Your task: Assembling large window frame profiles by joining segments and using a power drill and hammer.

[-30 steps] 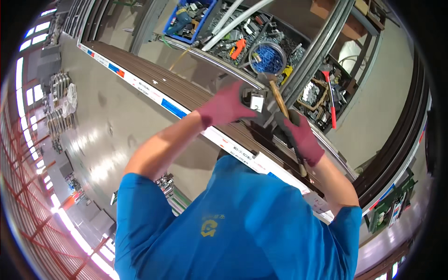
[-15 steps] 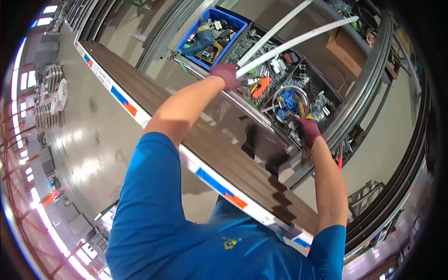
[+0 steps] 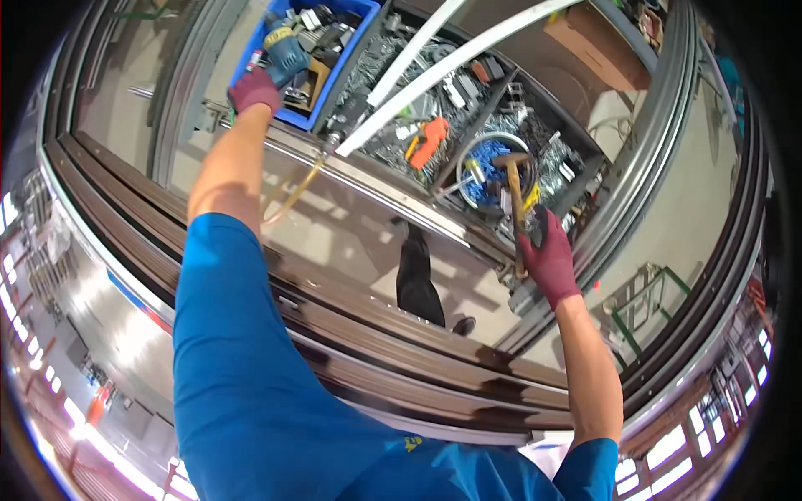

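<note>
My left hand (image 3: 253, 90), in a maroon glove, is at the near left corner of a blue crate (image 3: 327, 107). Its fingers close around the end of a blue-grey power tool (image 3: 286, 57) lying among metal parts. On the right, my gloved right hand (image 3: 548, 260) grips a hammer (image 3: 515, 188) by its wooden handle. The hammer's head lies over a round container (image 3: 462, 167) of blue pieces. Between my hands, an orange-handled tool (image 3: 428, 142) rests on loose screws, and an air tool (image 3: 336, 138) with a yellowish hose sits at the tray's near edge.
Two long white strips (image 3: 455, 68) slant across the dark divided tray (image 3: 478, 125) of hardware. A cardboard box (image 3: 597, 46) stands beyond it. Metal rails (image 3: 376, 196) run along the near side, and brown profiles (image 3: 376, 334) lie in front of my body. Another person's leg (image 3: 418, 280) shows below.
My left hand has moved left from beside the white strips to the power tool in the blue crate. The hammer now shows clearly in my right hand. The whole view has shifted.
</note>
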Action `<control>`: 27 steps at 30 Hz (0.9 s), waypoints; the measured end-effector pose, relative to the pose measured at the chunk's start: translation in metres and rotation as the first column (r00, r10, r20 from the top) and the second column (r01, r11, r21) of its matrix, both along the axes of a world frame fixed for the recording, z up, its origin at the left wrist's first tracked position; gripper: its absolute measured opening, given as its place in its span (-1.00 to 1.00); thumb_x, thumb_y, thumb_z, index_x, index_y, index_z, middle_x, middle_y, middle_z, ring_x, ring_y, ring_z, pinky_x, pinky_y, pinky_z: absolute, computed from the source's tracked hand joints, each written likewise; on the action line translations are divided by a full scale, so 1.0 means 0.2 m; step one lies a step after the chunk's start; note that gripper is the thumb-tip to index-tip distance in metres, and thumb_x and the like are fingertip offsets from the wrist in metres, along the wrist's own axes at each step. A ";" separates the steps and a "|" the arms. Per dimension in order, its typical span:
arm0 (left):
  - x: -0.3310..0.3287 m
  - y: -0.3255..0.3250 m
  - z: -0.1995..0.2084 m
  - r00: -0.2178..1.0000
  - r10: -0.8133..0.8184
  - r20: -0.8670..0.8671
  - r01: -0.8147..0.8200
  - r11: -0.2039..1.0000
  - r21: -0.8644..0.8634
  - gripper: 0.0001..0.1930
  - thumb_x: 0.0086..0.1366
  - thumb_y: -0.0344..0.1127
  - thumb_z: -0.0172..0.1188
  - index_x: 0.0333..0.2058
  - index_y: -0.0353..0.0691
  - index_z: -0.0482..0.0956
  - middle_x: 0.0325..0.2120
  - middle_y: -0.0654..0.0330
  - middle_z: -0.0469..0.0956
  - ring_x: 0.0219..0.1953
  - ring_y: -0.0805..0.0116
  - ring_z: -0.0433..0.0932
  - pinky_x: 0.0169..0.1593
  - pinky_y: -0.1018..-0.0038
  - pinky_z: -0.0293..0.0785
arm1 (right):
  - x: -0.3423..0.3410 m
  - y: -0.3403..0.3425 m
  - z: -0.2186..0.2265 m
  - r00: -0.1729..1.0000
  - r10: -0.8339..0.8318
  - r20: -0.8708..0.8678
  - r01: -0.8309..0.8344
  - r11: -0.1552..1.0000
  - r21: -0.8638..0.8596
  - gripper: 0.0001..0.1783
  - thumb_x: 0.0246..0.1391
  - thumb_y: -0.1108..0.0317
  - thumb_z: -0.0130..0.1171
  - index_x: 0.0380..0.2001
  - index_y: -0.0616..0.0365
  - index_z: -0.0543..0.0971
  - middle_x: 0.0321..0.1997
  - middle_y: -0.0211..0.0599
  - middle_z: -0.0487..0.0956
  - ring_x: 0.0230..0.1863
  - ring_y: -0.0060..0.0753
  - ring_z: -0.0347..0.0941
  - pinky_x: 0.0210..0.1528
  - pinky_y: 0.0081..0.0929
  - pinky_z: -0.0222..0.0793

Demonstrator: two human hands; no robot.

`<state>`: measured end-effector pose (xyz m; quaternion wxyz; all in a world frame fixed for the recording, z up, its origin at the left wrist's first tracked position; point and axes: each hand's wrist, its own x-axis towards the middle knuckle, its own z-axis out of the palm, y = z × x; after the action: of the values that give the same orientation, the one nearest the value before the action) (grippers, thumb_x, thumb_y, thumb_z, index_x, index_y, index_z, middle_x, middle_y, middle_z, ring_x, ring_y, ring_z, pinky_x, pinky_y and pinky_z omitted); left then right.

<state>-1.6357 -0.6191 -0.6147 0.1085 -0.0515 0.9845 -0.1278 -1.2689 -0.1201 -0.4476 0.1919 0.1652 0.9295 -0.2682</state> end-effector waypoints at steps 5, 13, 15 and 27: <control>-0.04 0.19 0.36 0.965 -0.247 0.093 0.246 0.969 0.022 -0.50 0.30 -0.12 0.26 0.15 -0.21 0.45 -0.04 -0.07 0.70 0.00 -0.11 0.70 0.04 0.00 0.58 | 0.08 -0.11 0.22 0.997 0.066 0.038 -0.061 0.990 -0.129 -0.34 0.13 0.26 0.40 0.27 0.23 0.44 0.19 0.09 0.57 0.24 0.16 0.50 0.26 -0.12 0.44; 0.26 0.40 1.01 0.967 -0.171 -0.187 0.241 0.850 0.469 -0.24 0.30 0.04 0.32 0.27 -0.31 0.24 -0.10 -0.22 0.67 -0.06 -0.23 0.67 0.02 -0.03 0.57 | -0.25 -0.44 0.26 0.991 -0.015 -0.131 -0.074 0.758 -0.649 -0.29 0.22 0.28 0.36 0.38 0.16 0.37 0.23 -0.10 0.57 0.25 -0.20 0.53 0.32 -0.30 0.41; 0.53 0.51 1.18 0.932 -0.202 -0.300 0.345 0.748 0.568 -0.23 0.29 -0.02 0.34 0.32 -0.27 0.21 -0.15 -0.23 0.67 -0.10 -0.25 0.67 -0.03 -0.04 0.58 | -0.40 -0.59 0.30 0.979 -0.201 0.035 0.115 0.406 -0.906 -0.20 0.24 0.28 0.35 0.47 0.12 0.26 0.21 -0.14 0.57 0.25 -0.26 0.52 0.33 -0.32 0.39; 1.58 1.09 1.60 0.947 -0.190 -0.259 0.310 0.752 0.582 -0.11 0.08 0.02 0.50 0.27 -0.36 0.34 0.12 -0.17 0.46 0.20 -0.13 0.43 0.35 0.01 0.28 | -0.53 -0.26 0.36 0.894 -0.423 0.145 0.016 -0.294 -0.956 -0.39 0.37 -0.05 0.14 0.21 0.26 0.50 -0.04 -0.09 0.68 -0.10 -0.15 0.66 0.00 -0.19 0.62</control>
<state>-1.3204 -0.4011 -0.2948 0.0100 0.1079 0.9754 0.1919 -1.3742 -0.1729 -0.3746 0.0686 0.0868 0.3228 -0.9400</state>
